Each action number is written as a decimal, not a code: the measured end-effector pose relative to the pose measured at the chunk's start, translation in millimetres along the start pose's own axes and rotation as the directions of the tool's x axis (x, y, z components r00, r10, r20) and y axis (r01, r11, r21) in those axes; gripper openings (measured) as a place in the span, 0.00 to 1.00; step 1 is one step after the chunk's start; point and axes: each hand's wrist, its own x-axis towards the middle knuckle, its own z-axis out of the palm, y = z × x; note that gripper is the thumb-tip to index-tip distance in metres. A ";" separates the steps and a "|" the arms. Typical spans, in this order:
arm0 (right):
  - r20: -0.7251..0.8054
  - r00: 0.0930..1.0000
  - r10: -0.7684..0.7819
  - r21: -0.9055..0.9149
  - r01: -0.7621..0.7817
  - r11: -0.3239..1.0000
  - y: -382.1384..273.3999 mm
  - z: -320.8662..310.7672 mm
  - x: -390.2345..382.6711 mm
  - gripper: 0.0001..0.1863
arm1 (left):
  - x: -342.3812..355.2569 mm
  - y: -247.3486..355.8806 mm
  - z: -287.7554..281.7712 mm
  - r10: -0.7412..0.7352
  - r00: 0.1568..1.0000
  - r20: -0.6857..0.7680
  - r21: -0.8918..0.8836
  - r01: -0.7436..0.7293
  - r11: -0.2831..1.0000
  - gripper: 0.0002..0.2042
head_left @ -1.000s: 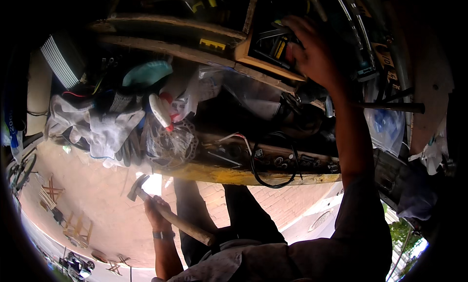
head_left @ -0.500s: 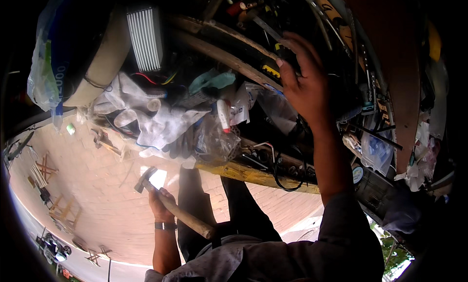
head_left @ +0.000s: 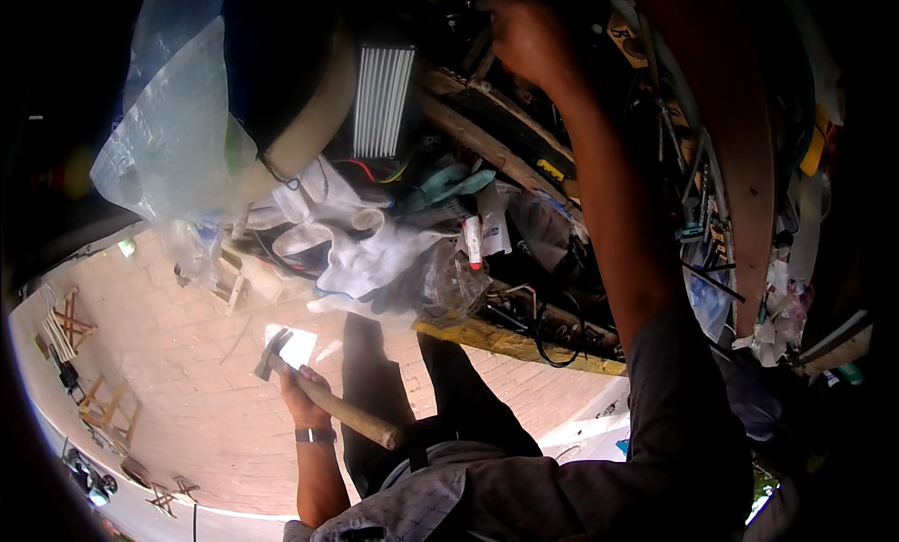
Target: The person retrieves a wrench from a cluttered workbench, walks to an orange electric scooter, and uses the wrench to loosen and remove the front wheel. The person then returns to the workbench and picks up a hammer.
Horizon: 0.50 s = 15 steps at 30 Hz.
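Low at the left, my left hand [head_left: 304,399] is wrapped round the handle of a hammer [head_left: 354,416], close under its metal head. The wooden handle slants down across my lap. My right arm is stretched far up and forward over a cluttered workbench tray. The right hand [head_left: 526,38] is at the dark far part of the tray; its fingertips are lost in shadow, so what they touch is hidden. White work gloves [head_left: 351,256] lie in a heap on the near left part, beside a small white tube with a red end [head_left: 473,242].
A silver finned box [head_left: 384,102] stands behind the gloves. A clear plastic bag [head_left: 178,158] hangs at the left. Wooden slats [head_left: 496,144] divide the tray, and a yellowish beam [head_left: 524,343] forms its near edge. Paved floor [head_left: 197,383] lies below, with wooden stands [head_left: 108,406] farther left.
My right hand has moved up and away, deeper into the dark far part of the tray. The view has shifted, with the tray's contents now farther right. The left hand keeps the hammer.
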 end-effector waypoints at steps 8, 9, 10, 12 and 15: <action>0.352 0.936 -0.031 0.015 0.027 1.000 -6.3 -5.4 36.9 0.22 | 9.9 11.4 -8.0 0.001 1.000 0.019 -0.063 0.000 0.998 0.12; 0.334 0.942 -0.046 -0.009 0.052 0.999 -3.3 -4.8 37.3 0.22 | 10.5 11.7 -6.9 -0.005 1.000 0.018 -0.058 0.006 0.998 0.12; 0.315 0.947 -0.063 -0.033 0.077 0.997 0.1 -3.7 37.5 0.22 | 10.7 12.0 -6.1 -0.010 1.000 0.018 -0.053 0.011 0.999 0.12; 0.297 0.947 -0.122 -0.172 0.179 0.969 8.1 2.3 34.7 0.18 | 12.4 12.4 -2.2 -0.016 1.000 0.012 -0.048 0.017 0.999 0.11; 0.307 0.927 -0.215 -0.368 0.324 0.871 18.8 9.3 31.5 0.15 | 9.7 11.4 2.2 -0.009 1.000 -0.002 -0.031 0.009 0.999 0.11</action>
